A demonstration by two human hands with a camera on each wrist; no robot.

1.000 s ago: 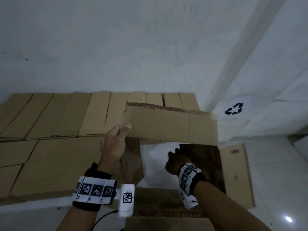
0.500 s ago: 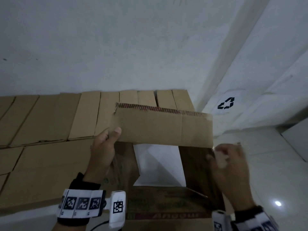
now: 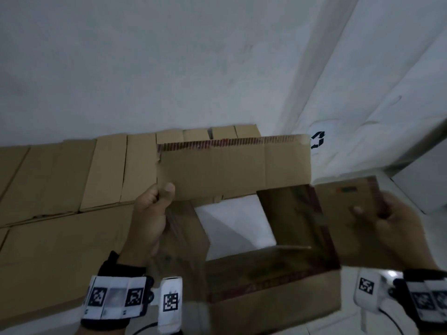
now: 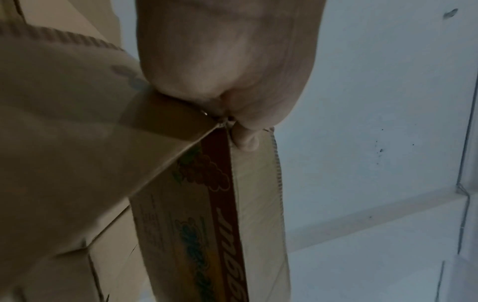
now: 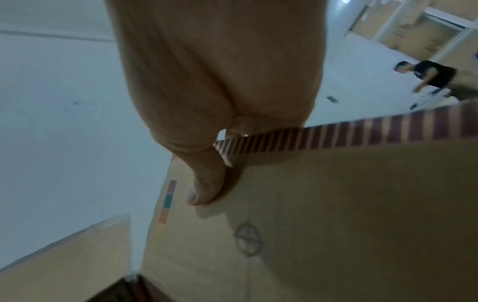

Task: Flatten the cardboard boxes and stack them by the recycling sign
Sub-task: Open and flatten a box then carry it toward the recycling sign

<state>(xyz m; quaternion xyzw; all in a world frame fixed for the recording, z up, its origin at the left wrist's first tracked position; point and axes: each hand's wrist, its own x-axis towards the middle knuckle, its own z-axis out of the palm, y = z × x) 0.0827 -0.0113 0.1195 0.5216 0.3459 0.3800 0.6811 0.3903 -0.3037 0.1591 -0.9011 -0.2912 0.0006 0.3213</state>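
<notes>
Cardboard box point(image 3: 271, 288) between hands, left hand point(image 3: 151, 213) grip far flap; right hand point(image 3: 396, 228) (side flap)

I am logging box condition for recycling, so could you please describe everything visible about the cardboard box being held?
The cardboard box is brown corrugated board, open at top and bottom, so white floor shows through it. Its inner walls look dark, and a red printed band with lettering runs along the outside. The far flap stands up, with a red-striped edge; the left hand grips its lower left corner. The right flap folds outward, pinched by the right hand. The box is not yet flattened, and sits in front of flattened cardboard on the floor.
</notes>
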